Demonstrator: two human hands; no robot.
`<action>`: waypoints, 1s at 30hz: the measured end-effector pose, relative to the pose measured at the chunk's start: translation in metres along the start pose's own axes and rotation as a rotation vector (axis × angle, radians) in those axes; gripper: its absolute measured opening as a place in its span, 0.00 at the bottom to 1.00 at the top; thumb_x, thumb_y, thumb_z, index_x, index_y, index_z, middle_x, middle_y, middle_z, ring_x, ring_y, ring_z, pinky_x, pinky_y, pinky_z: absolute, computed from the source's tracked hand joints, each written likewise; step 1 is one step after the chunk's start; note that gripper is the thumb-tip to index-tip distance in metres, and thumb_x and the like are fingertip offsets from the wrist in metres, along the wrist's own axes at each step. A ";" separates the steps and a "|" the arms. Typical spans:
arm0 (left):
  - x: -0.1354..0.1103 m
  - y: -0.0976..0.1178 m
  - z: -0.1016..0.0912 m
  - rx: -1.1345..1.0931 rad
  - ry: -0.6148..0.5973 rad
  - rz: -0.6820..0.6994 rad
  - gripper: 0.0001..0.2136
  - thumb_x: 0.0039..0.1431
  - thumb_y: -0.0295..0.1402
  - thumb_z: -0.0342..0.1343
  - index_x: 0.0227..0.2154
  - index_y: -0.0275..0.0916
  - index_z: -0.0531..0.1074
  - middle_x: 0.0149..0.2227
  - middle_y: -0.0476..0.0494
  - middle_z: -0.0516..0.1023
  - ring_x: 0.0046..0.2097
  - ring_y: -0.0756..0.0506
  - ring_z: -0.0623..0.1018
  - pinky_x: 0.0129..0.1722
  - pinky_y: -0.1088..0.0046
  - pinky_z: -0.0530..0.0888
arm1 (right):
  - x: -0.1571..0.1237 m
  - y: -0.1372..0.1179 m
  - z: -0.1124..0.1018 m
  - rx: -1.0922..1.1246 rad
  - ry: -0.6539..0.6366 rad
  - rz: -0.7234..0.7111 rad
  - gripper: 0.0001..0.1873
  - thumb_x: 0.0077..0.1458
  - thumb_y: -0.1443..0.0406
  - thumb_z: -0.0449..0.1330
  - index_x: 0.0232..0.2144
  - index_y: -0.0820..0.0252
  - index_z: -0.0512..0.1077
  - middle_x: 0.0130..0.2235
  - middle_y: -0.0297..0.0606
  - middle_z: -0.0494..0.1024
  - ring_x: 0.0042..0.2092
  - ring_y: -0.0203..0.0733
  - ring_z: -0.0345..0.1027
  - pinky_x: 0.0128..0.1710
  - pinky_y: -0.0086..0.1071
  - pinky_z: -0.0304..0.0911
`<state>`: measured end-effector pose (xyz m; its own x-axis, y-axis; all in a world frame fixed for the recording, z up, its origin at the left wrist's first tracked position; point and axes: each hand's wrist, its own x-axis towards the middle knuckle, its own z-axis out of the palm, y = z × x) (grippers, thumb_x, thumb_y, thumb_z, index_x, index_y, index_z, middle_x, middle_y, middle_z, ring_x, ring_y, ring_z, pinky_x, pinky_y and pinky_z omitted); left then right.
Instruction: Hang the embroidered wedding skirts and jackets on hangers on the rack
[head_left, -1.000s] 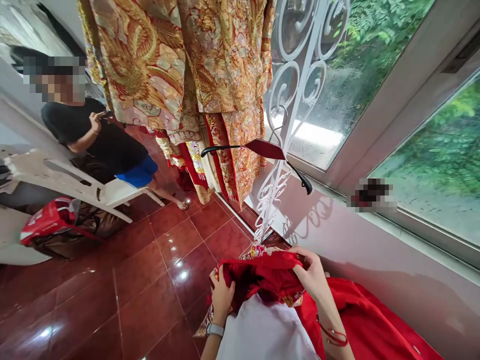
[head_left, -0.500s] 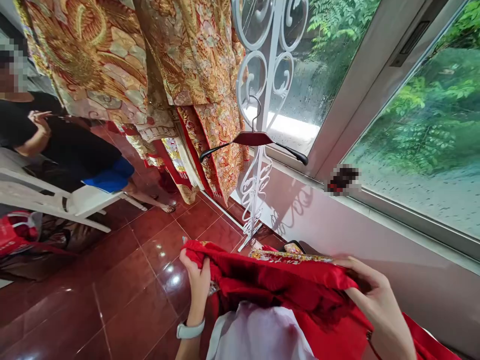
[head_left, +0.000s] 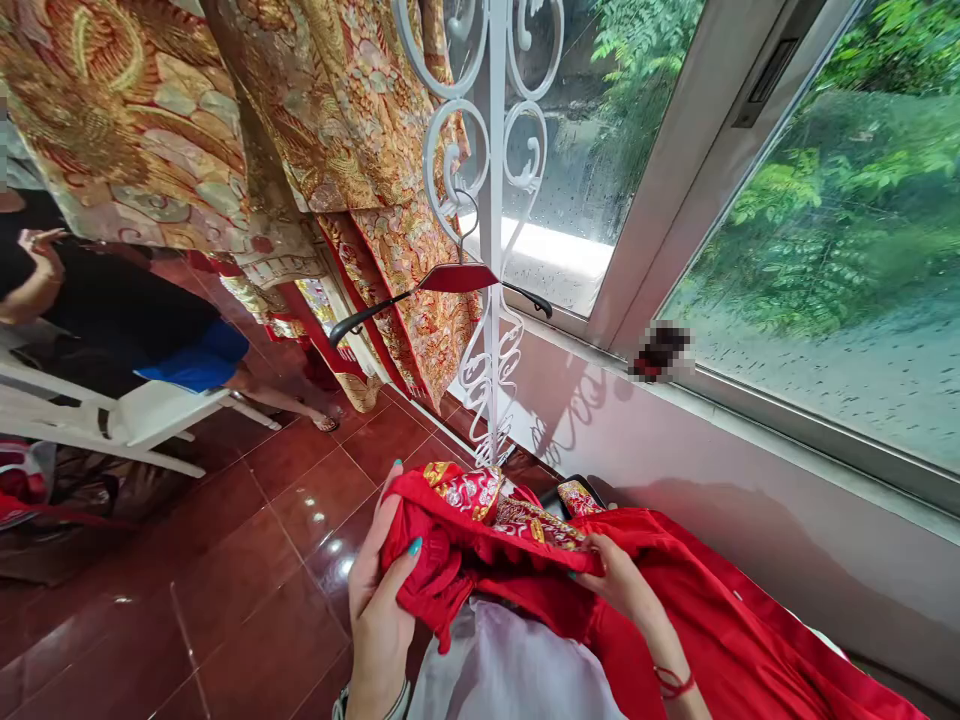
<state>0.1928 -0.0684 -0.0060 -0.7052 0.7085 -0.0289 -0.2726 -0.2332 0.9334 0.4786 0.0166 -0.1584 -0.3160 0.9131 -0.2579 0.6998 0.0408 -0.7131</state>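
A red garment with gold embroidery [head_left: 517, 540] is stretched between my two hands, low in front of me. My left hand [head_left: 386, 575] is closed on its left end, thumb on top of bunched red fabric. At the other end, my right hand [head_left: 615, 580] pinches the edge of the same garment. Smooth red cloth [head_left: 697, 590] spreads from there toward the lower right. An unloaded hanger [head_left: 461, 278], with dark arms and a reddish-brown middle, hangs beyond my hands by a white scrolled metal stand [head_left: 491, 200].
Gold and red embroidered garments [head_left: 337, 130] hang at the upper left. A person in dark clothes [head_left: 127, 290] sits on a white chair [head_left: 150, 410] at left. A window [head_left: 810, 280] with a ledge lies right, above a pale wall [head_left: 570, 420]. The floor [head_left: 247, 560] is glossy red tile.
My right hand has moved left along the garment, closer to my left hand. More of the gold embroidery shows now. The view has shifted to the right, and the hanger has turned.
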 end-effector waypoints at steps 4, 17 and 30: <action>0.000 0.012 0.006 -0.021 -0.107 -0.094 0.21 0.50 0.32 0.65 0.50 0.49 0.79 0.67 0.48 0.65 0.69 0.33 0.61 0.66 0.56 0.66 | 0.009 -0.013 0.031 -0.247 -0.239 0.024 0.10 0.51 0.70 0.55 0.32 0.61 0.77 0.42 0.49 0.78 0.45 0.53 0.73 0.52 0.44 0.64; 0.018 0.027 0.012 -0.117 -0.365 -0.178 0.23 0.51 0.31 0.64 0.52 0.49 0.78 0.68 0.48 0.63 0.70 0.33 0.57 0.69 0.54 0.59 | 0.077 -0.071 0.148 -0.010 0.021 -0.319 0.24 0.51 0.71 0.57 0.51 0.59 0.77 0.70 0.50 0.53 0.71 0.60 0.41 0.67 0.59 0.45; 0.134 0.030 -0.055 0.203 -0.289 -0.137 0.29 0.45 0.30 0.63 0.54 0.44 0.76 0.64 0.41 0.69 0.66 0.33 0.66 0.67 0.54 0.63 | 0.161 -0.073 0.008 0.054 0.519 -0.149 0.15 0.42 0.70 0.46 0.23 0.60 0.74 0.32 0.47 0.79 0.35 0.48 0.71 0.43 0.41 0.67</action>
<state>0.0541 -0.0170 -0.0019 -0.4498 0.8892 -0.0833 -0.1955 -0.0070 0.9807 0.3717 0.1576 -0.1527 -0.0416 0.9799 0.1952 0.6331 0.1770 -0.7536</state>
